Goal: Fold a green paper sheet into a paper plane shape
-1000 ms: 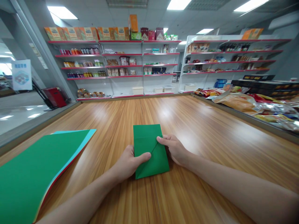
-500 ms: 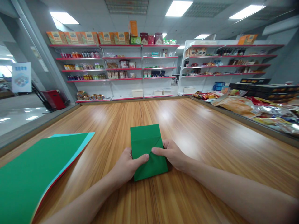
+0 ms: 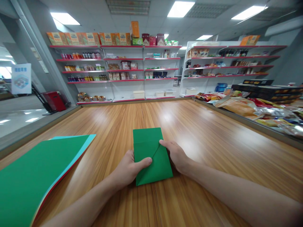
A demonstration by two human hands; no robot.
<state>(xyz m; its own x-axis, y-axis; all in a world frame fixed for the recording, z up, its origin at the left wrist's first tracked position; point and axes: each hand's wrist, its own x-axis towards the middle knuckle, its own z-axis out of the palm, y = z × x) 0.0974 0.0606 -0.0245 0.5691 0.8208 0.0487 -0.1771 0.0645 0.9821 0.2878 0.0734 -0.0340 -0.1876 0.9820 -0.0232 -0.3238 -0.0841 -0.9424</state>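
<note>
— How did you find the hands on your remote feed?
— I observed the left hand [image 3: 129, 168] grasping the folded green paper [image 3: 157, 161], thumb laid across it; the right hand [image 3: 177, 156] pinched its right edge.
— Its location?
— Centred before me, right of the stacked coloured sheets [image 3: 44, 170]; whether it touched the wooden table [image 3: 201, 132], I could not determine.

Folded green paper [image 3: 148, 173]: one. At its sides, two hands: left hand [image 3: 129, 167] one, right hand [image 3: 178, 156] one. Under it, table [image 3: 201, 135]: one. Left of it, stack of coloured sheets [image 3: 47, 164]: one, sheets too overlapped to count. Farther left of it, sign [image 3: 21, 78]: one. Well beyond it, cream bins [image 3: 138, 94]: four; beyond and leftward, row of orange cartons [image 3: 56, 38]: five. Right of it, snack bags [image 3: 236, 105]: several, uncountable.
</note>
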